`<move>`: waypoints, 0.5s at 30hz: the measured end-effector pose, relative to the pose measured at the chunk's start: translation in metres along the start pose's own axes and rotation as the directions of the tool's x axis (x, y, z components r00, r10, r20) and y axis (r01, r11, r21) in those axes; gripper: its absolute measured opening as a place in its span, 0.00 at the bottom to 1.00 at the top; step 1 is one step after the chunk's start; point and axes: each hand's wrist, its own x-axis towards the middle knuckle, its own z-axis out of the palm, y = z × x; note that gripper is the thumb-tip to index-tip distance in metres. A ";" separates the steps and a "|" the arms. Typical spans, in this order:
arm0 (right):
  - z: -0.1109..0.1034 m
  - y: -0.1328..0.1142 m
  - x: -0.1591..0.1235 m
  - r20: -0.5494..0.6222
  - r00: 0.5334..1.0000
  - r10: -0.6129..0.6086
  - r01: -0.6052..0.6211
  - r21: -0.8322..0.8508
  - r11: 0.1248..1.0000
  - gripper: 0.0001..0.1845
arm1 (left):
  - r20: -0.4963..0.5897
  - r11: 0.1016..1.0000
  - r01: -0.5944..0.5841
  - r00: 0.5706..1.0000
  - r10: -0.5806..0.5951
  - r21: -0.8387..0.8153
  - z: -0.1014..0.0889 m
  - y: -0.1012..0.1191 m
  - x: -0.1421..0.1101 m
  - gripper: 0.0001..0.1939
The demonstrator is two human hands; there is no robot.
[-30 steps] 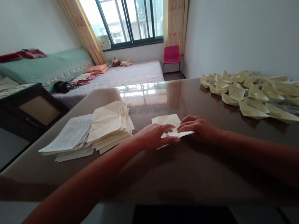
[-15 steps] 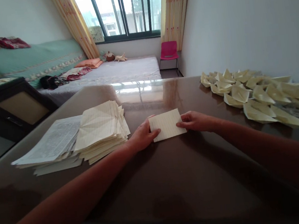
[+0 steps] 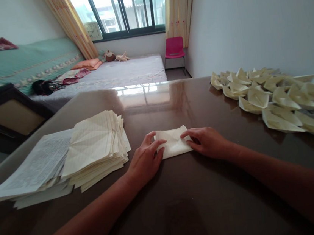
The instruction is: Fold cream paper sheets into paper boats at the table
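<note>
A small folded sheet of cream paper [image 3: 174, 147] lies on the brown table, its upper layer showing a crease. My left hand [image 3: 148, 154] holds its left end, thumb at the near side and fingers over the top. At the right end, my right hand [image 3: 207, 141] has its index finger on the paper and its thumb near the lower corner. The undersides of both hands are hidden. Left of my hands stands a stack of lined cream paper [image 3: 88, 141], overlapping printed white sheets [image 3: 36, 161].
Many folded paper boats [image 3: 281, 117] crowd the glossy table's [image 3: 190, 205] right side by the wall. Beyond the table are a bed [image 3: 136, 68], a pink chair [image 3: 174, 48] and a window. A dark cabinet [image 3: 13, 116] stands at the left.
The paper has come down onto the table, and a creased face now shows upward. Both hands have shifted their fingers over it. The view has tilted slightly downward.
</note>
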 end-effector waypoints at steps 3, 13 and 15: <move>0.000 -0.001 0.001 0.016 1.000 0.004 -0.004 -0.012 1.000 0.16 | 0.026 0.990 -0.029 0.999 0.025 0.138 0.001 0.001 -0.001 0.15; 0.000 -0.004 0.004 0.016 0.998 0.053 -0.053 0.003 0.999 0.16 | 0.029 0.962 -0.110 0.994 0.106 0.251 0.004 -0.009 0.003 0.17; -0.002 -0.005 0.004 0.028 0.997 0.072 -0.072 -0.008 0.997 0.16 | 0.022 0.956 -0.116 0.993 0.114 0.271 0.004 -0.007 0.003 0.17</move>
